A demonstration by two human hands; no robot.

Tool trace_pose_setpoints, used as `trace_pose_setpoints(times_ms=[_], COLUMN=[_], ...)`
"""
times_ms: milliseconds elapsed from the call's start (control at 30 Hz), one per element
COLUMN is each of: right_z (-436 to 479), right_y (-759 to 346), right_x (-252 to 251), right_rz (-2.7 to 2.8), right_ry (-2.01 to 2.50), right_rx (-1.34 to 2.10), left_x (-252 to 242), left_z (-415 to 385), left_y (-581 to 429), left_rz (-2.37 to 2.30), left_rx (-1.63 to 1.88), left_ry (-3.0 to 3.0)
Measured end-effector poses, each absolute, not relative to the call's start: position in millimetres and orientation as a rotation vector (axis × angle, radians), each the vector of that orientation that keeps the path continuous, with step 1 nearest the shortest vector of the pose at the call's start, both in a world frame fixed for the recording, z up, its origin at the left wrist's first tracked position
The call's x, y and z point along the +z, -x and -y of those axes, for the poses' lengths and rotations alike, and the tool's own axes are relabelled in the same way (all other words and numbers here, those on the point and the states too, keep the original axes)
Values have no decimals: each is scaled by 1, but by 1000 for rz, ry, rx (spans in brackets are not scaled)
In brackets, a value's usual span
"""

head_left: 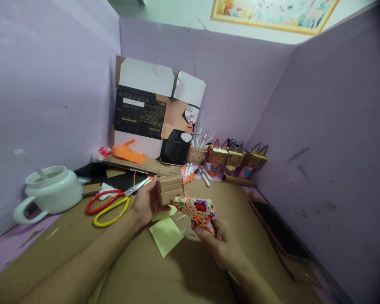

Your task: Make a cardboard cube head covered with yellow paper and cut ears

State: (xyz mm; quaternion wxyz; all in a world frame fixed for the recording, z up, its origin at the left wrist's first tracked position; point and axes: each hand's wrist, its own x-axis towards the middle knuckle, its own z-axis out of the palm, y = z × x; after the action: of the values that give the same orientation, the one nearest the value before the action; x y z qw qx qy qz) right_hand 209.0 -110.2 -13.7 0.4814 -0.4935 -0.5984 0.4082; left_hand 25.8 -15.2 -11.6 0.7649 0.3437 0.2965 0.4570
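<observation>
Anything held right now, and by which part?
Yes, two things. Left hand: small cardboard piece, by its left side. Right hand: floral gun-shaped tool, by its handle.

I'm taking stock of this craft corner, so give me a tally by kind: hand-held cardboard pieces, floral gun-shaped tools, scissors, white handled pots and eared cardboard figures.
Hand-held cardboard piece: 1
Floral gun-shaped tool: 1
Scissors: 1
White handled pot: 1
Eared cardboard figures: 3
Total: 7

Floral-patterned glue gun (pixel 194 207), brown cardboard (pixel 171 190), yellow paper (pixel 166 237)
</observation>
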Motion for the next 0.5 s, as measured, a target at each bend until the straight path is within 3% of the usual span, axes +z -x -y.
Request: trace_pose_setpoints(times_ms=[500], right_z=[113], right_y=[-203], right_x=[-25], right_rz=[1507], right_ry=[1171], right_rx=[1032], left_x=[-15], left_z=[15], left_y=[-30], left_rz=[-586], left_rx=[1034], left_ry=[-685])
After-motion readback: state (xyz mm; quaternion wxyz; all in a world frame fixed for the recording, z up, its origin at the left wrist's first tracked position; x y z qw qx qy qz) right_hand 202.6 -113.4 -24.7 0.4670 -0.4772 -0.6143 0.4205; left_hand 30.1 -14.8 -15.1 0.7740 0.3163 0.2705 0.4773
